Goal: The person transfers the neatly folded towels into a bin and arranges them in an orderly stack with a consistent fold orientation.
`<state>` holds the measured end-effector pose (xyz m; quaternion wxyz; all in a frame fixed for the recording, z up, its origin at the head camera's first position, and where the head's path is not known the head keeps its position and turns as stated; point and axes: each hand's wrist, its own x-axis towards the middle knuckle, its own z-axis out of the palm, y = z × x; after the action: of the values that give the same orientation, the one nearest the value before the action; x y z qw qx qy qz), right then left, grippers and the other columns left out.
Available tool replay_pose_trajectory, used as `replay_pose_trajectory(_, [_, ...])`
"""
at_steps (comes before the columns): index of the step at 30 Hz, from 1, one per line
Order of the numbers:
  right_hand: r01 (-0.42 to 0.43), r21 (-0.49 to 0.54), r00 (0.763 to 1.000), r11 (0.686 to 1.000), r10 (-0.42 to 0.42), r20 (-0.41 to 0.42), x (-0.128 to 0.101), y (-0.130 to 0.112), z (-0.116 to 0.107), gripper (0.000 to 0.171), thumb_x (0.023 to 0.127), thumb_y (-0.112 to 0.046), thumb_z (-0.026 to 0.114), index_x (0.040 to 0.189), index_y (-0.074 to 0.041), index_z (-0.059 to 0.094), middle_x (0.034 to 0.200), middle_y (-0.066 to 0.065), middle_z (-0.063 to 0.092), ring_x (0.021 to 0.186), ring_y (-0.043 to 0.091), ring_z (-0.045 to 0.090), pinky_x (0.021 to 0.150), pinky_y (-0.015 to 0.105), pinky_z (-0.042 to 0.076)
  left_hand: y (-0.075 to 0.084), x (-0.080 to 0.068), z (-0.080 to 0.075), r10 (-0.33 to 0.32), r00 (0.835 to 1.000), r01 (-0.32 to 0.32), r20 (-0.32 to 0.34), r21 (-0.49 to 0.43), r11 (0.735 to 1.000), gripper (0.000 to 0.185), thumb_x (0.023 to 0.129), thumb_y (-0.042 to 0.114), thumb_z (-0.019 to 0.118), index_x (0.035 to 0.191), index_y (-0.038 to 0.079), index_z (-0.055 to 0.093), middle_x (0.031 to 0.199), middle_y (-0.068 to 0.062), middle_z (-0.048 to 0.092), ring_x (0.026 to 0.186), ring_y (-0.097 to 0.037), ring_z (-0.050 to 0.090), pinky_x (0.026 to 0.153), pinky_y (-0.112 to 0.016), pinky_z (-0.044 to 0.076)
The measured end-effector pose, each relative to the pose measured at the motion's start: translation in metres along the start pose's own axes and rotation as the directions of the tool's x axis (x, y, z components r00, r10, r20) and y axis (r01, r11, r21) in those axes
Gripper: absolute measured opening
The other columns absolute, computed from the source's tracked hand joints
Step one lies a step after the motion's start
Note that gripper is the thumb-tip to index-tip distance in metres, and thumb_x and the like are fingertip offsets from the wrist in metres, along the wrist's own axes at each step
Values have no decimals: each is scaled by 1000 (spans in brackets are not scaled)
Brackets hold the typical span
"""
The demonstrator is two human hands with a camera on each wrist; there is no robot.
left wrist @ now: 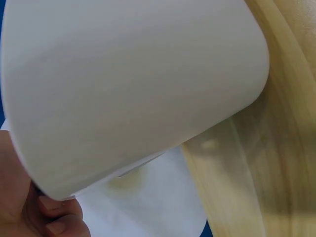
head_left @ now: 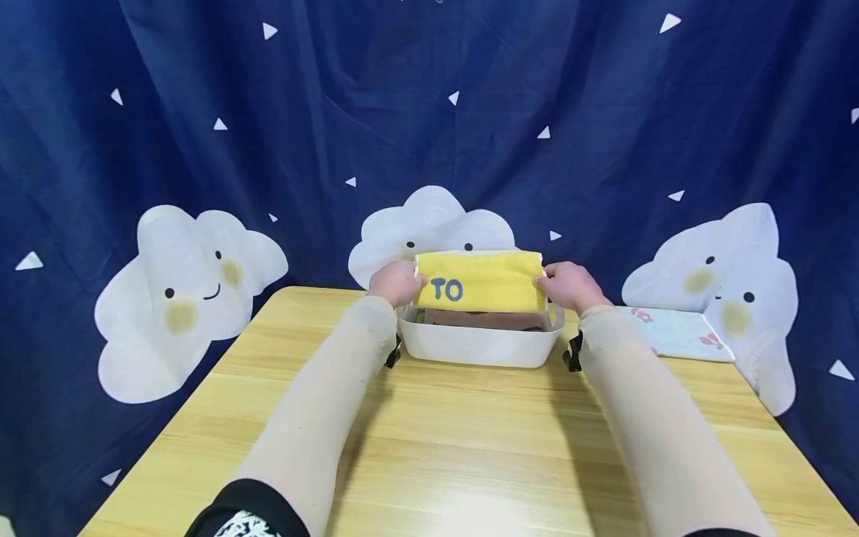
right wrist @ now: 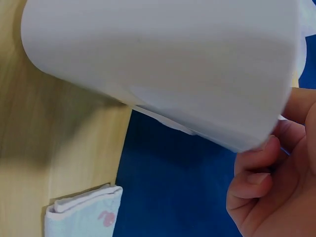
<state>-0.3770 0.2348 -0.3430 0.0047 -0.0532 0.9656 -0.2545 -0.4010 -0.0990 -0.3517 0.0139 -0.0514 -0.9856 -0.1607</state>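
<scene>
Head view: both hands hold a folded yellow towel with blue "TO" lettering by its ends, above a white rectangular plastic basket at the far middle of the light wooden table. Left hand pinches the towel's left end, fingers curled round the edge. Right hand pinches the right end the same way. The towel sits over the basket's opening, its lower edge about level with the rim. A brownish folded cloth lies inside the basket, just under the yellow one. Beige sleeves cover both forearms. A pale folded towel with red print lies on the table to the right of the basket, near the far right edge. Behind the table hangs a dark blue curtain with white smiling clouds.

Left wrist view: the basket's white outer wall fills most of the frame. Curled fingertips of the left hand show at lower left, by the basket's edge. Wooden table on the right.

Right wrist view: the basket's white wall again, close up. Right hand at lower right, fingers curled by the basket's edge; towel not visible here. Pale printed towel at lower left on the table, blue curtain beside it.
</scene>
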Motion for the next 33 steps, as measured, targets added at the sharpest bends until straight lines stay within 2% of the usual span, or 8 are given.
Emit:
replay_pose_trajectory(5, [-26, 2, 1000, 1000, 26, 16, 2, 0, 5, 47, 103, -32, 53, 140, -3, 58, 132, 21, 60, 113, 37, 55, 101, 56, 42, 2, -1, 4, -25, 1000, 25, 5, 10, 1000, 31, 101, 43, 60, 105, 12, 66, 86, -3, 62, 77, -21, 59, 69, -38, 48])
replay_pose_trajectory(9, [-42, -1, 999, 999, 42, 17, 0, -1, 8, 54, 102, -31, 52, 148, -3, 49, 139, 25, 55, 118, 38, 54, 104, 57, 41, 2, 0, 7, -22, 1000, 22, 9, 38, 999, 32, 101, 43, 60, 105, 12, 67, 86, -3, 62, 77, -22, 59, 69, -39, 48])
replay_pose_trajectory(11, [-52, -12, 998, 999, 53, 22, -1, -2, 9, 47, 102, -31, 51, 137, 1, 59, 125, 25, 61, 108, 38, 56, 96, 54, 45, 2, 1, 9, -14, 1000, 14, 9, 45, 999, 32, 101, 43, 61, 105, 12, 67, 85, -3, 62, 78, -22, 60, 69, -39, 48])
replay_pose_trajectory(13, [-54, -42, 998, 998, 55, 20, -1, -2, 11, 37, 103, -30, 50, 109, 3, 65, 98, 19, 62, 90, 34, 57, 82, 48, 49, 0, 3, 11, -9, 1000, 9, 12, 46, 999, 31, 101, 42, 61, 104, 12, 67, 86, -3, 62, 78, -21, 60, 70, -39, 49])
replay_pose_trajectory(16, [-53, -67, 998, 996, 55, 31, -1, -3, 12, 34, 102, -29, 50, 77, -6, 48, 71, 7, 41, 67, 26, 46, 64, 39, 41, -4, 5, 12, -3, 1000, 2, 9, 44, 999, 28, 101, 38, 60, 101, 11, 68, 87, -3, 64, 80, -22, 60, 71, -39, 50])
replay_pose_trajectory(23, [-67, -62, 997, 996, 69, 33, -2, -4, 12, 31, 100, -28, 51, 76, -9, 46, 69, 4, 36, 66, 24, 42, 61, 36, 38, -12, 5, 10, 62, 998, -62, 27, 13, 998, 29, 102, 33, 60, 113, 9, 72, 104, -5, 68, 94, -23, 62, 85, -43, 52])
replay_pose_trajectory(28, [-80, -43, 996, 996, 82, 41, -4, -4, 12, 28, 101, -29, 50, 84, -7, 52, 75, 6, 42, 72, 26, 47, 63, 37, 40, -19, 2, 8, 82, 997, -80, 11, -102, 992, 31, 103, 28, 58, 124, 8, 68, 117, -7, 67, 105, -24, 61, 97, -44, 48])
replay_pose_trajectory(33, [-72, -29, 997, 997, 73, 31, -8, -4, 12, 26, 100, -28, 50, 86, -6, 54, 76, 7, 44, 73, 26, 48, 63, 36, 40, -32, 3, 8, 82, 996, -89, -40, -235, 968, 35, 103, 25, 57, 131, 7, 64, 121, -8, 65, 109, -25, 59, 99, -45, 46])
